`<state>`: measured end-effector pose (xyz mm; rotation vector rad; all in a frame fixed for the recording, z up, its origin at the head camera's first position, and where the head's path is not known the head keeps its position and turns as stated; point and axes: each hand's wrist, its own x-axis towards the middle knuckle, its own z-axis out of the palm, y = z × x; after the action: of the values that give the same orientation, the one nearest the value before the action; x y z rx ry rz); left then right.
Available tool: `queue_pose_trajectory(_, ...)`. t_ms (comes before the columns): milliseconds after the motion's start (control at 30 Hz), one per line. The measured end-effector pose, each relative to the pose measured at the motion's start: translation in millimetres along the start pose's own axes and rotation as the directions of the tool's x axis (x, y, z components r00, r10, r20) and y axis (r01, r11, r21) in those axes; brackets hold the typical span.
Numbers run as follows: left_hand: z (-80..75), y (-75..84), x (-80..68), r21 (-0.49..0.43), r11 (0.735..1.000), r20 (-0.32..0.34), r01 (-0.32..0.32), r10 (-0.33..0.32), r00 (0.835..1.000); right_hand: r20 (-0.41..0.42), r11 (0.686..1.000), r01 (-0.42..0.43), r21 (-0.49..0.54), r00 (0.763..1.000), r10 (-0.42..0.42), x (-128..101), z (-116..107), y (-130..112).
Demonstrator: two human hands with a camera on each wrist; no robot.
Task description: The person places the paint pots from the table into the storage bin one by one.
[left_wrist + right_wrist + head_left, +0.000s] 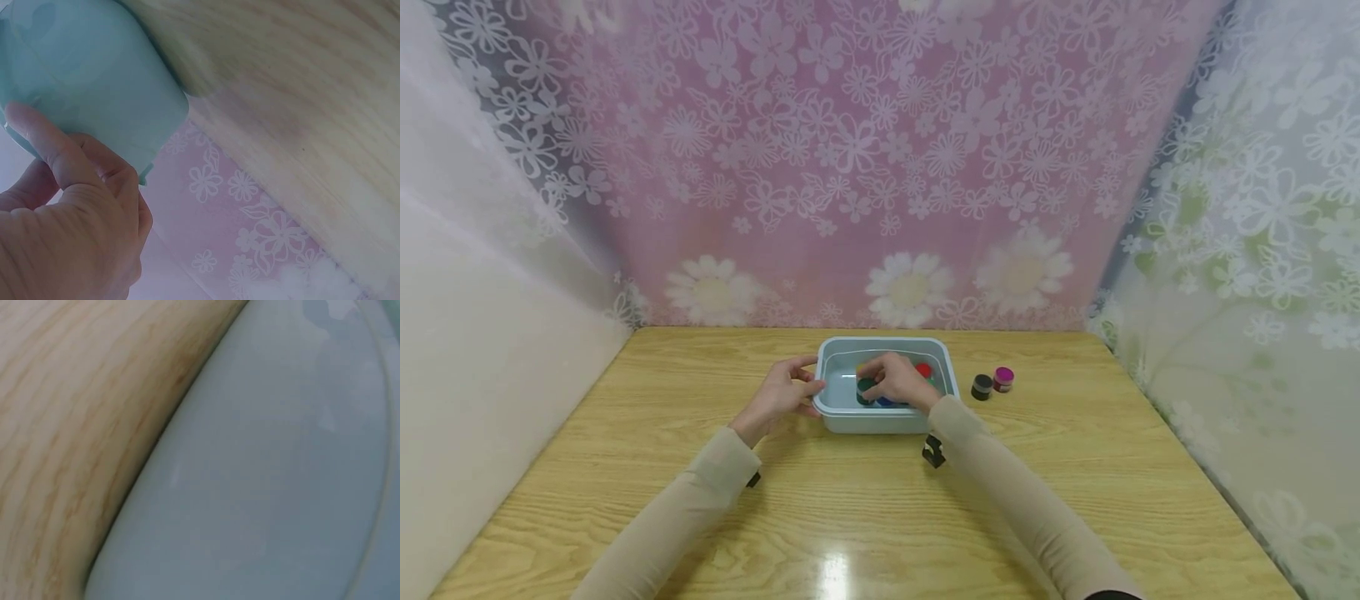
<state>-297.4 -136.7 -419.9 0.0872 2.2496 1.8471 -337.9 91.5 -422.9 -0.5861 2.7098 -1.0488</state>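
Note:
A light blue-grey plastic basin (pixel 880 423) stands on the wooden table. At its left end my left hand (pixel 782 390) grips the rim, and in the left wrist view the fingers of that left hand (pixel 81 181) lie against the basin wall (pixel 119 81). My right hand (pixel 897 379) reaches down into the basin and pinches a small dark green paint jar (pixel 866 392). Near it inside are a red-lidded jar (pixel 923 369) and a blue jar (pixel 886 402), partly hidden by the right hand. In the right wrist view only the basin's outer wall (pixel 250 462) shows, without the hand.
To the right of the basin, a black-lidded jar (pixel 982 387) and a magenta-lidded jar (pixel 1003 379) stand side by side on the table (pixel 1060 467). Flower-patterned curtain (pixel 880 192) hangs behind the table's far edge, with pale walls at both sides.

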Motion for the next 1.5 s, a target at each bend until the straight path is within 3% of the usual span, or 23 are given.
queue_pose_trajectory(133, 0.1, 0.3, 0.6, 0.005, 1.0, 0.001, 0.0, 0.0, 1.0, 0.009, 0.997, -0.005, 0.073, 1.0, 0.005, -3, -4, 1)
queue_pose_trajectory(367, 1.8, 1.4, 1.8, 0.007, 1.0, -0.015, 0.022, -0.022, 1.0, 0.019, 0.983, 0.086, 0.165, 0.996, -0.09, -7, -13, 12)
queue_pose_trajectory(567, 0.6, -2.7, 4.7, 0.006, 1.0, -0.026, 0.019, -0.019, 0.999, 0.034, 0.961, 0.111, 0.253, 0.992, -0.123, -9, -22, 21)
queue_pose_trajectory(867, 0.6, -4.0, 3.0, 0.004, 1.0, -0.026, 0.011, -0.011, 1.0, 0.085, 0.891, 0.082, 0.446, 0.987, -0.133, -23, -48, 26)
queue_pose_trajectory(1300, 0.8, 0.1, 5.5, -0.011, 1.0, -0.022, 0.009, -0.009, 1.0, 0.009, 0.862, 0.062, 0.503, 0.997, -0.077, -40, -81, 43)
queue_pose_trajectory(1500, 1.0, -1.5, 2.5, -0.015, 1.0, -0.021, 0.014, -0.015, 1.0, -0.049, 0.874, 0.051, 0.483, 0.998, -0.031, -47, -85, 54)
